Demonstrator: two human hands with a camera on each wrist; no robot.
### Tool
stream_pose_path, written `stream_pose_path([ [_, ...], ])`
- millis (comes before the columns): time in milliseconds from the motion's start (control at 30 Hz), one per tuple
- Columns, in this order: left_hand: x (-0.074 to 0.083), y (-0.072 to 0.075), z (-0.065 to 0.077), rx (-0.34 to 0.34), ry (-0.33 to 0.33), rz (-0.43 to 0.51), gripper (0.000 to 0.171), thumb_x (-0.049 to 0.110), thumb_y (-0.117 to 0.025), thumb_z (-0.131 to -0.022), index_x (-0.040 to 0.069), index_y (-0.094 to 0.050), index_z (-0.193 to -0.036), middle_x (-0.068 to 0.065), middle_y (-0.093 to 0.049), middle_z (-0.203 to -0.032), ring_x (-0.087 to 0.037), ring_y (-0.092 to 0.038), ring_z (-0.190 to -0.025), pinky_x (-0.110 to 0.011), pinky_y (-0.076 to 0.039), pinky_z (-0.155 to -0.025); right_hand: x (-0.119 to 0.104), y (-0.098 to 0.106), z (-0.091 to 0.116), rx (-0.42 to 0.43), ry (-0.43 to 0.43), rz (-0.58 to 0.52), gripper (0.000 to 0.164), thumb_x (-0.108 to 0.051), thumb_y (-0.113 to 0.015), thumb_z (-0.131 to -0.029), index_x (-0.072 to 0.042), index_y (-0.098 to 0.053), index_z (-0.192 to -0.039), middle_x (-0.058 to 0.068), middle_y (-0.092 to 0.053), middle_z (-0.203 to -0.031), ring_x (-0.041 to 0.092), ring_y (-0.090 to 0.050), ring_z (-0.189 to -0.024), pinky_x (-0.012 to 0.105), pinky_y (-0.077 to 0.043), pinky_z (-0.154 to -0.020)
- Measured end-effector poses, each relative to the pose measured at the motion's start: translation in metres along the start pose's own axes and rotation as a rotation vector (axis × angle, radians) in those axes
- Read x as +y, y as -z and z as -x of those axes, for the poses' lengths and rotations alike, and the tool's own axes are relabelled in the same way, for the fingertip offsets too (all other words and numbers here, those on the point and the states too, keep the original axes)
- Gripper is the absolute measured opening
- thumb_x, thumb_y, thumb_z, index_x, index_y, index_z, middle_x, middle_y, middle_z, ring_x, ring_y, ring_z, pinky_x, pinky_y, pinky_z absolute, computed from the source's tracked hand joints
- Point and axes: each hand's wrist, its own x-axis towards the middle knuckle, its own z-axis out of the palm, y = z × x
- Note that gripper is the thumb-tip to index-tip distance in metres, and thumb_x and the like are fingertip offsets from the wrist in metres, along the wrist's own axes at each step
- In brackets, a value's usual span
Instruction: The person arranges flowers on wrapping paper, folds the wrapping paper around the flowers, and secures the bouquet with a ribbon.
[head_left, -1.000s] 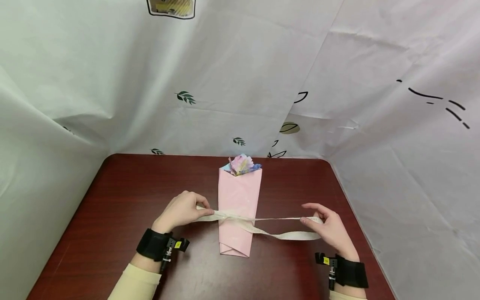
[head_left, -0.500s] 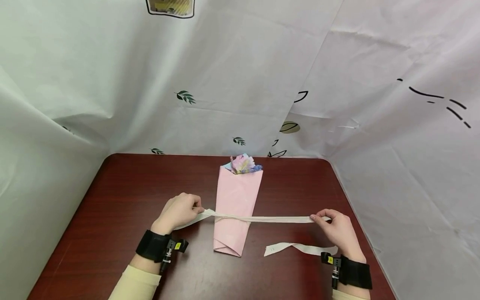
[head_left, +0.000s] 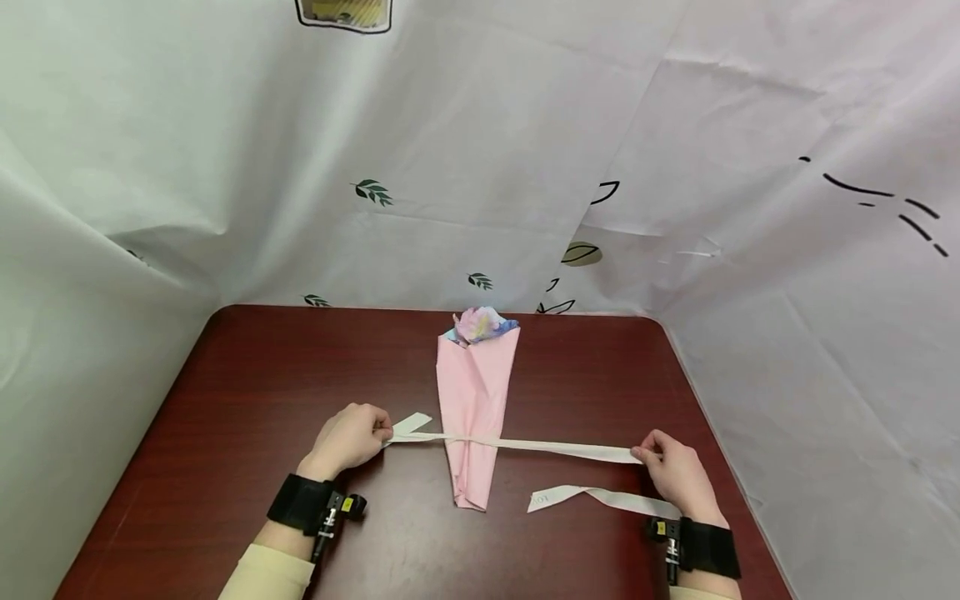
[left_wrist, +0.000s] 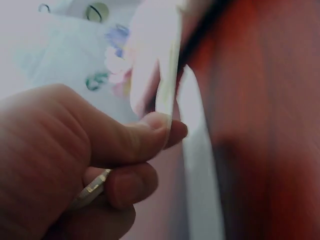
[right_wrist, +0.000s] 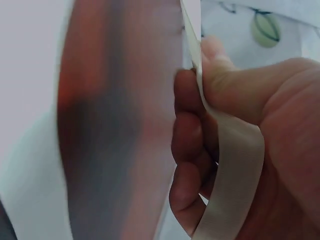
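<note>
A flower bouquet in pink wrapping [head_left: 474, 387] lies on the table, a pink and blue flower [head_left: 480, 325] showing at its top. A cream ribbon [head_left: 570, 448] runs taut around its lower part, gathering the paper into folds. Left of the bouquet, my left hand [head_left: 345, 442] pinches one side of the ribbon between thumb and forefinger, as the left wrist view also shows. My right hand [head_left: 678, 475], off to the right, pinches the other side; in the right wrist view the ribbon [right_wrist: 240, 155] passes through the fingers and hangs down across the palm.
The ribbon's loose tail [head_left: 562, 497] lies on the dark red table [head_left: 300, 358] below the taut stretch. A short ribbon end [head_left: 412, 423] sticks out by the left hand. White printed cloth [head_left: 450, 150] surrounds the table's back and sides.
Both hands have moved apart, drawing the ribbon tight. The wrapping has narrowed and creased at the waist. The right-hand ribbon tail has dropped onto the table.
</note>
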Motion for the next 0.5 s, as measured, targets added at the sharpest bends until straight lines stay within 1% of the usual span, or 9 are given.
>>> stream_pose_path([
  [100,-0.007,-0.002,0.003,0.006,0.022,0.030,0.018,0.018,-0.072,-0.092,0.027,-0.071,-0.077,0.011,-0.059,-0.068,-0.011,-0.050,-0.063,-0.032,-0.040,-0.060,0.010,0.000,0.002,0.007,-0.028,0.015,0.021,-0.029,-0.064,-0.101,-0.014,-0.056,-0.088,-0.001,-0.041,-0.059,0.017,-0.039,-0.053,0.032,-0.031,-0.052],
  [233,-0.012,-0.002,0.004,0.010,0.021,0.057,0.017,0.018,-0.073,-0.092,0.028,-0.073,-0.078,0.011,-0.060,-0.068,-0.012,-0.050,-0.062,-0.033,-0.040,-0.060,0.025,-0.002,0.002,0.016,-0.037,0.039,0.022,-0.029,-0.064,-0.101,-0.014,-0.055,-0.087,-0.001,-0.042,-0.059,0.017,-0.040,-0.055,0.032,-0.031,-0.053],
  [333,-0.015,-0.002,0.004,0.013,0.024,0.056,0.016,0.020,-0.074,-0.092,0.028,-0.074,-0.079,0.012,-0.060,-0.068,-0.011,-0.051,-0.062,-0.032,-0.041,-0.061,0.036,-0.003,0.003,0.018,-0.045,0.057,0.022,-0.029,-0.064,-0.100,-0.014,-0.055,-0.087,-0.001,-0.042,-0.060,0.018,-0.041,-0.056,0.033,-0.031,-0.054],
  [500,-0.020,-0.002,0.006,0.032,0.035,0.050,0.014,0.022,-0.075,-0.091,0.028,-0.074,-0.079,0.013,-0.060,-0.066,-0.010,-0.051,-0.061,-0.031,-0.041,-0.058,0.053,-0.002,0.007,-0.002,-0.105,0.081,0.024,-0.030,-0.063,-0.101,-0.013,-0.053,-0.087,-0.001,-0.042,-0.060,0.018,-0.041,-0.056,0.033,-0.031,-0.055],
])
